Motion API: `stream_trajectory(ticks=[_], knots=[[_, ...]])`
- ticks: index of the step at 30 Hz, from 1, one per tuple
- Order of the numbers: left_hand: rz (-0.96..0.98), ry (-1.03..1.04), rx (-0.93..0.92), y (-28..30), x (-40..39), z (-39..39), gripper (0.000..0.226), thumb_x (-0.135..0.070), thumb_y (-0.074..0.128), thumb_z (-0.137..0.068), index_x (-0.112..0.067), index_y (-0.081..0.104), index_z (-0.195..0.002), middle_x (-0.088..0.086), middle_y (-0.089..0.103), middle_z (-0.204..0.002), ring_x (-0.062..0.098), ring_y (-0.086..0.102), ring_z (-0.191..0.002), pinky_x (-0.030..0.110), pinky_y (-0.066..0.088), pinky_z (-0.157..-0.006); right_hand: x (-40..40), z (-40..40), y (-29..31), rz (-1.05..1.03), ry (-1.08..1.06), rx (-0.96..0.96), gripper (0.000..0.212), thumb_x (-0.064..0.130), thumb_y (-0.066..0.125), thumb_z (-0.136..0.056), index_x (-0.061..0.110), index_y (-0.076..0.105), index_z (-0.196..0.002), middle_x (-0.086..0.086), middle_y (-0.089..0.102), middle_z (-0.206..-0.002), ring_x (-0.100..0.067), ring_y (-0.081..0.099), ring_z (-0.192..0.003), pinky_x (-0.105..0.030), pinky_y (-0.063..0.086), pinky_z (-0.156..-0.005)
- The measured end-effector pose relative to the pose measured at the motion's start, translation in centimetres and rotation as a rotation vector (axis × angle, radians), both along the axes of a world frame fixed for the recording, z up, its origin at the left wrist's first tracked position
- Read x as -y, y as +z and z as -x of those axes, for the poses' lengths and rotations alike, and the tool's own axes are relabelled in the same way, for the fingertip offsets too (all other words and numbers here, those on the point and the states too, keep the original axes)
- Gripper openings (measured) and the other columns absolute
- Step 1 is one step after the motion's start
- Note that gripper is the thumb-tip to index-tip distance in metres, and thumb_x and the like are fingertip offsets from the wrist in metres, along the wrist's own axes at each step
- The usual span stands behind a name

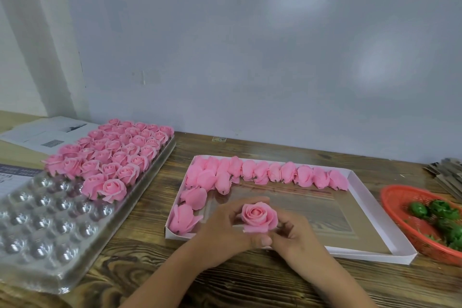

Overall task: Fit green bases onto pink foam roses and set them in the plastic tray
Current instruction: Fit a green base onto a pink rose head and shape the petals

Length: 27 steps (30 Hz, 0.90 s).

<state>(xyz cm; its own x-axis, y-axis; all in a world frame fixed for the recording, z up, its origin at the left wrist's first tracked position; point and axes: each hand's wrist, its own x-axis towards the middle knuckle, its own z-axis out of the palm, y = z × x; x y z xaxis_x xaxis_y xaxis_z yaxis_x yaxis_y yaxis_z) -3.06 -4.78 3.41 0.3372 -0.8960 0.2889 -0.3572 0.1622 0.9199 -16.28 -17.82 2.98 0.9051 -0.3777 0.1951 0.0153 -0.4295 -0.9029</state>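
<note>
Holding 1 pink foam rose (259,217) between both hands, I pinch it face-up: my left hand (225,229) curls fingers round its left side with the thumb under the bloom, and my right hand (293,235) pinches its right side from below. Whether a green base sits beneath it I cannot tell. Just beyond my grip lies the white box (360,184) of loose roses (287,172). Far left of it, the plastic tray (50,237) holds upright roses (112,155). Right of it, the red basket (400,210) holds green bases (440,210).
</note>
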Motion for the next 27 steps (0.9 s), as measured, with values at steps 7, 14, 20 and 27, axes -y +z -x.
stream_trajectory(ticks=[7, 14, 20, 27], knots=[[0.102, 0.004, -0.125, 0.66, -0.41, 0.28, 0.030, -0.055, 0.066, -0.089, -0.038, 0.075, -0.111, -0.014, 0.071, -0.122, 0.006, 0.060, -0.124, 0.017, 0.047, -0.099, -0.33, 0.13, 0.29, 0.076, 0.061, -0.018, 0.025, 0.020, 0.066, -0.093, 0.036, 0.071, -0.111, 0.005, 0.074, -0.104, -0.022, 0.067, -0.099, -0.045, 0.052, -0.089], [0.072, -0.026, -0.129, 0.34, -0.33, 0.13, 0.026, -0.031, 0.076, -0.087, -0.036, 0.075, -0.112, -0.012, 0.069, -0.128, 0.008, 0.062, -0.122, 0.019, 0.049, -0.098, -0.40, 0.31, 0.64, 0.056, 0.070, -0.006, 0.018, 0.032, 0.062, -0.092, 0.035, 0.070, -0.107, 0.001, 0.073, -0.099, -0.019, 0.066, -0.090, -0.041, 0.052, -0.081], [-0.046, -0.036, -0.018, 0.61, -0.38, 0.24, 0.036, -0.039, 0.082, -0.082, -0.038, 0.069, -0.115, -0.018, 0.069, -0.123, 0.001, 0.061, -0.116, 0.013, 0.046, -0.095, -0.38, 0.26, 0.63, 0.031, 0.078, -0.001, 0.025, 0.025, 0.063, -0.089, 0.034, 0.072, -0.111, 0.006, 0.074, -0.108, -0.016, 0.068, -0.101, -0.034, 0.053, -0.090], [0.054, 0.021, -0.105, 0.35, -0.30, 0.18, 0.064, -0.062, 0.078, -0.073, -0.037, 0.064, -0.130, -0.011, 0.069, -0.125, 0.010, 0.065, -0.115, 0.027, 0.053, -0.097, -0.54, -0.04, 0.41, 0.086, -0.034, 0.019, 0.033, 0.041, 0.074, -0.075, 0.047, 0.067, -0.108, 0.013, 0.073, -0.101, -0.005, 0.067, -0.090, -0.016, 0.048, -0.070]])
